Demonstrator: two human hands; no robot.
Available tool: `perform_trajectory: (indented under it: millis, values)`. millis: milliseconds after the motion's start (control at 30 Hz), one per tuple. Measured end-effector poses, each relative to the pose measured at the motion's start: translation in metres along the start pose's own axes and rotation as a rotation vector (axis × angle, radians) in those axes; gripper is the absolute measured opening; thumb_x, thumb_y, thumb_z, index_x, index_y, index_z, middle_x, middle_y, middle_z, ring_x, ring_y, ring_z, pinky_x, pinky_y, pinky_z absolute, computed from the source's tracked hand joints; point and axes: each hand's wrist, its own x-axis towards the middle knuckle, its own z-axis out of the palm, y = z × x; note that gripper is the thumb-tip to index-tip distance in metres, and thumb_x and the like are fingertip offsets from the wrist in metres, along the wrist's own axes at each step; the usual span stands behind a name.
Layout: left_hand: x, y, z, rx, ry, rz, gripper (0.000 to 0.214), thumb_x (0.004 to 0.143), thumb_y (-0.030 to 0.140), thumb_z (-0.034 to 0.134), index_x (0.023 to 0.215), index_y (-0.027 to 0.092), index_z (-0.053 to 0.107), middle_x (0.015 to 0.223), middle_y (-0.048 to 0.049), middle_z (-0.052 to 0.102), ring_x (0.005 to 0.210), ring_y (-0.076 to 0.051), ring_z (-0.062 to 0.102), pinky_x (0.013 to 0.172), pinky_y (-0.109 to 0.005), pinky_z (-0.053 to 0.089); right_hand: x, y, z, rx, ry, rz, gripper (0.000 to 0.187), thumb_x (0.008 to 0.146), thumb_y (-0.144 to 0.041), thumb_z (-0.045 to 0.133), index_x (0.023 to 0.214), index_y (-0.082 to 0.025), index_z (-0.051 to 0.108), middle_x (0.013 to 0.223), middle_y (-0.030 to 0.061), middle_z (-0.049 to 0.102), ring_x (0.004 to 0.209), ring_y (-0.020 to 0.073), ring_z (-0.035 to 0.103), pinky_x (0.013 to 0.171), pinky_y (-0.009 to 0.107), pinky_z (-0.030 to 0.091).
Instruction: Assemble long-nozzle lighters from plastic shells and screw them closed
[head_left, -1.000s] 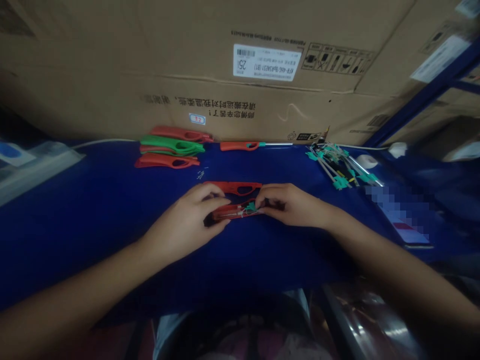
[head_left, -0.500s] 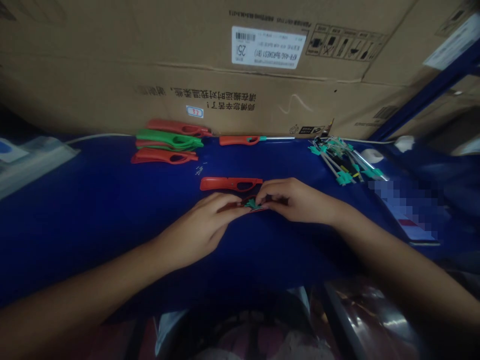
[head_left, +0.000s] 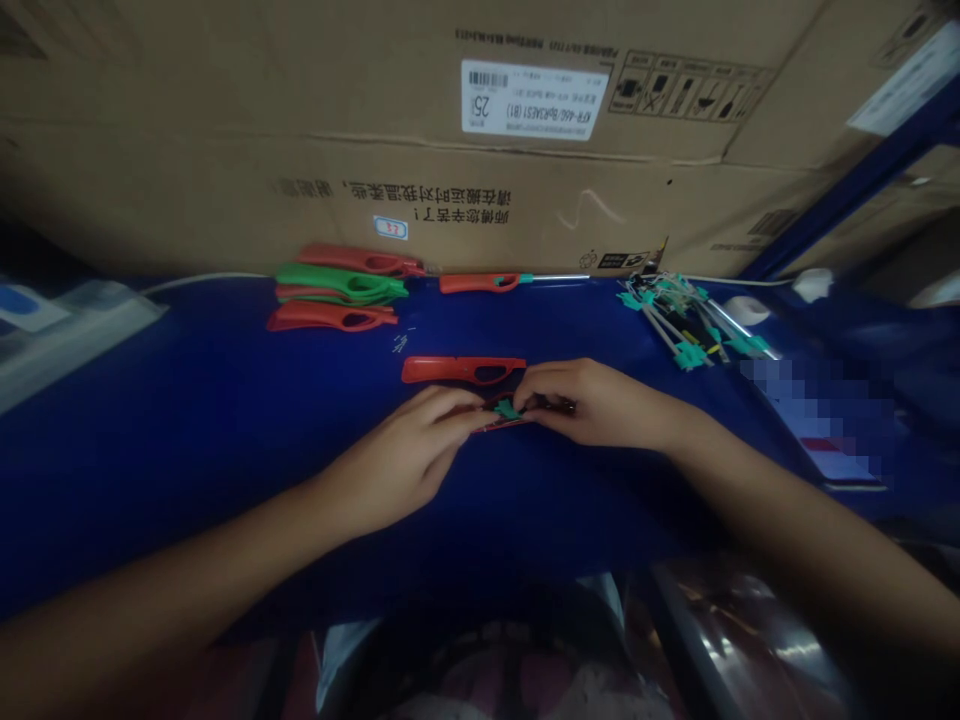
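Both bare hands are working close together over a blue bench top (head_left: 157, 420) — the left hand (head_left: 401, 460) has its fingers curled nearly shut against a small teal plastic fitting (head_left: 507, 408), and the right hand (head_left: 600, 405) pinches it from the other side, above a thin red piece (head_left: 504, 424) that's mostly hidden. A red lighter shell (head_left: 463, 370) lies just beyond them, with red and green shells (head_left: 337, 287) piled further back, plus a long red lighter (head_left: 480, 283) and a bundle of teal-tipped metal rods (head_left: 675, 322) off to the right, all in front of a cardboard carton (head_left: 375, 190).
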Motion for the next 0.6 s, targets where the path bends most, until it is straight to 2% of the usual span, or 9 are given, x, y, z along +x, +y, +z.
perform_trajectory:
  millis: [167,267,333,433,533,600]
  values:
    - [0.002,0.002,0.0,-0.018,0.022,-0.026,0.041,0.099,0.011,0.046,0.136,0.024,0.058,0.131,-0.0083,0.06,0.125,-0.022,0.055,0.109,-0.044,0.048,0.0,-0.001,0.002,0.014,0.016,0.034,0.015,0.088,-0.009,0.061,0.097,-0.019,0.069,0.085,0.0001,0.067,0.067,0.01,0.055,0.064,0.023,0.042]
    - [0.003,0.003,-0.002,-0.036,0.041,-0.067,0.038,0.099,0.015,0.049,0.134,0.023,0.057,0.13,-0.0078,0.062,0.123,-0.022,0.056,0.109,-0.043,0.048,0.001,-0.001,0.002,0.039,0.043,0.026,0.011,0.091,-0.014,0.061,0.097,-0.018,0.069,0.087,0.0017,0.067,0.069,0.011,0.057,0.064,0.024,0.044]
    - [0.004,0.003,-0.006,-0.005,0.064,-0.091,0.036,0.096,0.019,0.054,0.131,0.023,0.059,0.127,-0.0074,0.064,0.12,-0.023,0.058,0.107,-0.042,0.048,0.002,0.003,0.003,0.022,0.115,0.003,0.014,0.094,-0.016,0.058,0.101,-0.019,0.07,0.094,0.0046,0.068,0.079,0.0139,0.061,0.071,0.026,0.048]
    - [0.004,0.001,-0.019,0.11,0.054,-0.119,0.036,0.09,0.028,0.062,0.126,0.023,0.063,0.119,-0.0066,0.067,0.113,-0.025,0.062,0.103,-0.044,0.05,0.003,0.014,0.004,-0.118,0.222,-0.035,0.027,0.094,-0.012,0.052,0.113,-0.021,0.069,0.109,0.0094,0.065,0.102,0.0213,0.062,0.092,0.037,0.049]
    - [0.004,0.002,-0.035,0.215,-0.004,-0.153,0.038,0.087,0.038,0.064,0.122,0.024,0.066,0.117,-0.0059,0.069,0.106,-0.027,0.065,0.09,-0.042,0.055,0.001,0.024,0.005,-0.256,0.162,-0.024,0.042,0.091,-0.007,0.049,0.126,-0.025,0.065,0.125,0.011,0.06,0.116,0.0257,0.056,0.103,0.047,0.044]
    - [0.004,0.002,-0.041,0.25,-0.015,-0.148,0.033,0.085,0.04,0.065,0.115,0.025,0.069,0.113,-0.0047,0.07,0.104,-0.027,0.066,0.084,-0.04,0.056,0.0,0.027,0.004,-0.276,0.093,0.023,0.045,0.091,-0.007,0.05,0.129,-0.027,0.064,0.13,0.01,0.057,0.12,0.0267,0.054,0.105,0.05,0.042]
